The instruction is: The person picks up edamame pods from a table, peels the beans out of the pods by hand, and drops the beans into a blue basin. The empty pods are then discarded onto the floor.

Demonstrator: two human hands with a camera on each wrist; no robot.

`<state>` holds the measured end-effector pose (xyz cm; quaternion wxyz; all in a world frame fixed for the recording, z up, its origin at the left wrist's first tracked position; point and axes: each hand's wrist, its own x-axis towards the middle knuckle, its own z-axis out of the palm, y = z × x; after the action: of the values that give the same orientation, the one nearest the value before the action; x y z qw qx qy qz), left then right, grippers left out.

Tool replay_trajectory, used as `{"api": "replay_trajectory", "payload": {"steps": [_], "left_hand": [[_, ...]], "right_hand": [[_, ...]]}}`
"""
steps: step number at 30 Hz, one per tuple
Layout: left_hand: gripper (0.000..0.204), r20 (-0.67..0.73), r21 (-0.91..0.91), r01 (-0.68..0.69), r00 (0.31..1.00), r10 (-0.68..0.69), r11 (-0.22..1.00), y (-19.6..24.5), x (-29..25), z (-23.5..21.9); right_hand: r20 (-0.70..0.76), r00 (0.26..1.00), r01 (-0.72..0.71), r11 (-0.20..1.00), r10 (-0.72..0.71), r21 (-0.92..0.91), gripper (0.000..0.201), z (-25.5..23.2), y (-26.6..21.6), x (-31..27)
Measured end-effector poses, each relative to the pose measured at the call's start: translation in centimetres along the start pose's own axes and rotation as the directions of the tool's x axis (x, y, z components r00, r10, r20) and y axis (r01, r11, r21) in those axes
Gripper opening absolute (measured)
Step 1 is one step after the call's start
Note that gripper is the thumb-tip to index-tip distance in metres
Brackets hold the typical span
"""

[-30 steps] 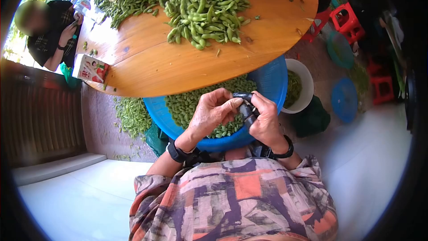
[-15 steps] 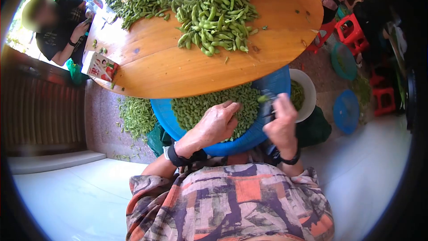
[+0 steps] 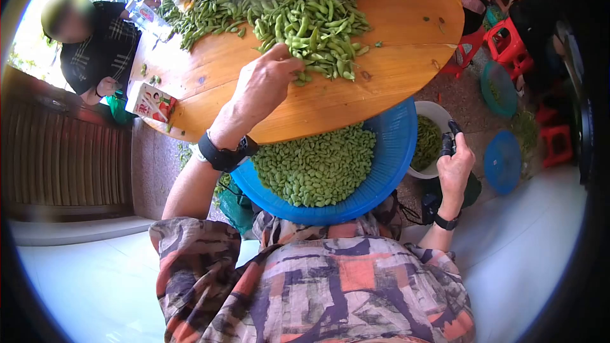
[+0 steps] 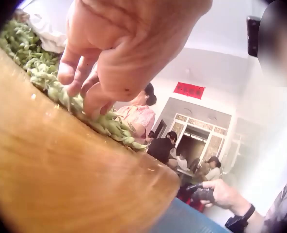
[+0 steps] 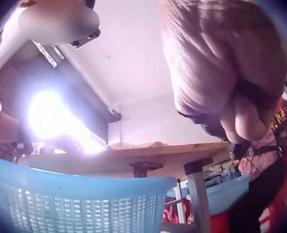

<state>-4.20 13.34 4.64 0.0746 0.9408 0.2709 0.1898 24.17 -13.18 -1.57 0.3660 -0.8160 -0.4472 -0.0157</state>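
L hand: (image 3: 260, 86) at near edge of pods; fingers bent, tips touching, can't tell if any gripped.
R hand: (image 3: 456, 165) by white bowl, (image 3: 430, 110) abt half open; black-covered digits out, others loosely curled, no hold seen.
Pods: (image 3: 330, 19) piled on far part of table. (image 3: 330, 101)
Beans: (image 3: 318, 165) in blue basin, (image 3: 395, 152) near side.
Carton: (image 3: 150, 101) left on table; red chars, too small to read.
Bottle: (image 3: 149, 18) far left, label unreadable.
Sign: (image 4: 189, 91) red, on wall, dark chars illegible.
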Motion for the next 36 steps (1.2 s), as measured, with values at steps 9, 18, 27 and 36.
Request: {"api": "replay_trajectory", "payload": {"steps": [9,18,27,36], "left_hand": [[0.02,0.063,-0.809,0.288,0.909,-0.412,0.512,4.4,-1.8,-0.6],[0.012,0.421,-0.905,0.404,0.82,-0.386,-0.13,11.9,-5.9,4.6],[0.013,0.507,-0.861,0.424,0.766,-0.396,-0.282,12.9,-7.4,5.4],[0.008,0.234,-0.927,0.338,0.86,-0.453,0.164,12.7,-8.2,6.6]], "right_hand": [[0.125,0.987,0.037,0.901,-0.101,0.433,0.014,2.1,-8.1,0.0],[0.414,0.899,-0.234,0.644,-0.141,0.729,0.029,4.1,-13.1,-2.0],[0.206,0.896,0.222,0.801,-0.392,0.557,0.028,3.6,-12.3,-2.4],[0.324,0.93,-0.12,0.69,-0.173,0.714,0.021,4.4,-11.3,-2.5]]}}
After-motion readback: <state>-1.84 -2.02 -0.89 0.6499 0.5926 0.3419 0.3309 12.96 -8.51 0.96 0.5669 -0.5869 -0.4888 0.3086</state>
